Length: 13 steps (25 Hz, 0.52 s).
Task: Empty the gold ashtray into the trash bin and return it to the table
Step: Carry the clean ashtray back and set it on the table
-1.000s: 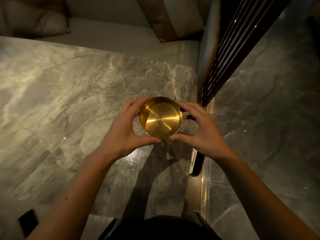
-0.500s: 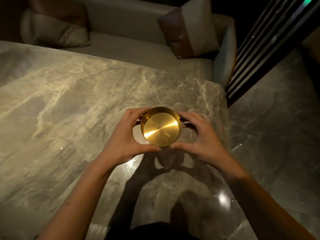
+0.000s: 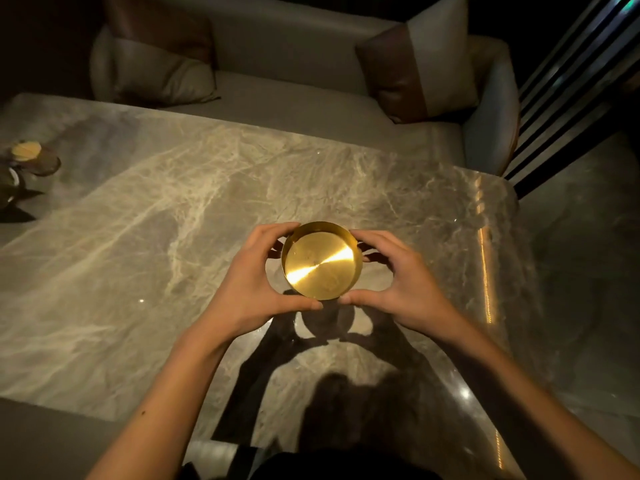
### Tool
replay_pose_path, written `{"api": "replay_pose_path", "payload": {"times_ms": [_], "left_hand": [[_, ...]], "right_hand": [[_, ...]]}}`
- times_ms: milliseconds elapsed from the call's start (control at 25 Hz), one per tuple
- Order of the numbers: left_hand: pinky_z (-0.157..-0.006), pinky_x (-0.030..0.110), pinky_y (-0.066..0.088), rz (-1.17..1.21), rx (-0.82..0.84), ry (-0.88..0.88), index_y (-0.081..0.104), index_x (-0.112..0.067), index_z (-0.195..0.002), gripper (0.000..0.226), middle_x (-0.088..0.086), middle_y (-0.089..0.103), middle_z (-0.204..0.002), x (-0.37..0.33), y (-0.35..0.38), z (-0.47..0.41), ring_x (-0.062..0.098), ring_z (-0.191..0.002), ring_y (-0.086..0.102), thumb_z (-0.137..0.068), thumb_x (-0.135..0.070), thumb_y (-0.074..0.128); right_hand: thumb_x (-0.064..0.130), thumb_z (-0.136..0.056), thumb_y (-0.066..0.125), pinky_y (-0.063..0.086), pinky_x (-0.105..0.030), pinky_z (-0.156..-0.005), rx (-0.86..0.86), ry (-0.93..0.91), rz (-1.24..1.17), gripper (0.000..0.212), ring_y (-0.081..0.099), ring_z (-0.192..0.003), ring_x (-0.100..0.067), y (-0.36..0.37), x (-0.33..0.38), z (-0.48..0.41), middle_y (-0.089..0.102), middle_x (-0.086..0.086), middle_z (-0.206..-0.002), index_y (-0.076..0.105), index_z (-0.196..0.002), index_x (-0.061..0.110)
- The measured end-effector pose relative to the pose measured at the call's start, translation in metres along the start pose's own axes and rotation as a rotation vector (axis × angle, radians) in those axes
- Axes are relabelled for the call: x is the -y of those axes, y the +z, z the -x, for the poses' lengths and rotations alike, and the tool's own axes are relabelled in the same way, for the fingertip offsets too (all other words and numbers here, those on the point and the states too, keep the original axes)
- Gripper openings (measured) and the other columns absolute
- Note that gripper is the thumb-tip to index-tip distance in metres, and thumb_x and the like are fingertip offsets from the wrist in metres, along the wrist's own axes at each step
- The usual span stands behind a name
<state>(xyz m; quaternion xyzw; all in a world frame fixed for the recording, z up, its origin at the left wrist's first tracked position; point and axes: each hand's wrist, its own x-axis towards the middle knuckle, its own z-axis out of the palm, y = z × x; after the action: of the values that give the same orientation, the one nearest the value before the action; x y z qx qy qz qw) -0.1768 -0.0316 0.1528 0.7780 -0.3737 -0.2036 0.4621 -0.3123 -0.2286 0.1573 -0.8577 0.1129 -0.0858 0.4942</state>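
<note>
1. Two hands are sharing the job: the left hand (image 3: 254,282) and right hand (image 3: 401,289) are both clamping the ashtray (image 3: 321,260) from opposite sides, thumbs meeting at the near rim and fingers curling round the far side.

2. Ashtray is being held over the table (image 3: 156,258), toward its right end, mouth up and tipping slightly toward the camera. Inside is looking clean, just a bright streak of light running across the gold bottom. Can't tell for sure whether it's touching the marble; its shadow is falling just below it, between the shadows of the arms.

3. Both forearms are reaching in bare from the bottom of the view, and something dark is showing at the bottom edge between them.

4. Table is a grey marble slab with pale veins, catching glare spots near its right edge.

5. Far left on the table, a few small dark items (image 3: 27,168) are sitting, one with a yellowish top. Too dim to say what they are.

6. Behind the table a sofa (image 3: 294,109) is running across, with a cushion (image 3: 156,77) at the left and a brown-and-white cushion (image 3: 422,71) at the right.

7. Dark slats (image 3: 571,98) are standing off to the right, with glossy floor (image 3: 588,271) below.
</note>
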Motion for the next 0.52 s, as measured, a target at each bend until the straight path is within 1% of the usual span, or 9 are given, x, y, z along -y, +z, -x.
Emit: {"api": "replay_pose_path", "payload": {"times_ms": [120,240,360,520], "left_hand": [[-0.092,0.006,0.038,-0.003,-0.001,-0.006,0.047,-0.028,-0.136,0.104,-0.011,0.047,-0.130,0.001,-0.004,0.003,-0.003,-0.116,0.049,-0.044,-0.041,0.094],[-0.092,0.005,0.036,-0.019,-0.018,-0.025,0.047,-0.028,-0.137,0.104,-0.011,0.047,-0.130,-0.002,-0.003,0.007,-0.002,-0.116,0.048,-0.044,-0.040,0.094],[-0.090,0.005,0.036,-0.046,-0.058,-0.054,0.047,-0.028,-0.136,0.104,-0.010,0.048,-0.128,-0.004,0.001,0.012,0.000,-0.114,0.049,-0.045,-0.040,0.094],[-0.089,0.005,0.037,-0.053,-0.069,-0.075,0.047,-0.029,-0.135,0.101,-0.010,0.048,-0.129,-0.003,0.003,0.014,-0.002,-0.113,0.048,-0.046,-0.050,0.088]], "right_hand": [[0.032,-0.057,0.092,0.050,-0.032,-0.096,-0.011,0.005,-0.011,0.087,0.057,-0.114,-0.008,0.007,-0.002,-0.001,0.057,0.006,-0.126,0.053,-0.135,0.021],[0.032,-0.057,0.092,0.050,-0.031,-0.097,0.005,-0.014,-0.052,0.088,0.057,-0.114,-0.009,0.009,-0.006,-0.001,0.058,0.006,-0.126,0.053,-0.135,0.021],[0.033,-0.057,0.091,0.050,-0.027,-0.097,0.038,-0.032,-0.080,0.087,0.056,-0.115,-0.007,0.008,-0.012,-0.005,0.058,0.006,-0.127,0.053,-0.134,0.024],[0.031,-0.057,0.092,0.051,-0.032,-0.097,0.048,-0.023,-0.082,0.085,0.057,-0.113,-0.008,0.012,-0.017,-0.011,0.058,0.006,-0.125,0.054,-0.133,0.025]]}}
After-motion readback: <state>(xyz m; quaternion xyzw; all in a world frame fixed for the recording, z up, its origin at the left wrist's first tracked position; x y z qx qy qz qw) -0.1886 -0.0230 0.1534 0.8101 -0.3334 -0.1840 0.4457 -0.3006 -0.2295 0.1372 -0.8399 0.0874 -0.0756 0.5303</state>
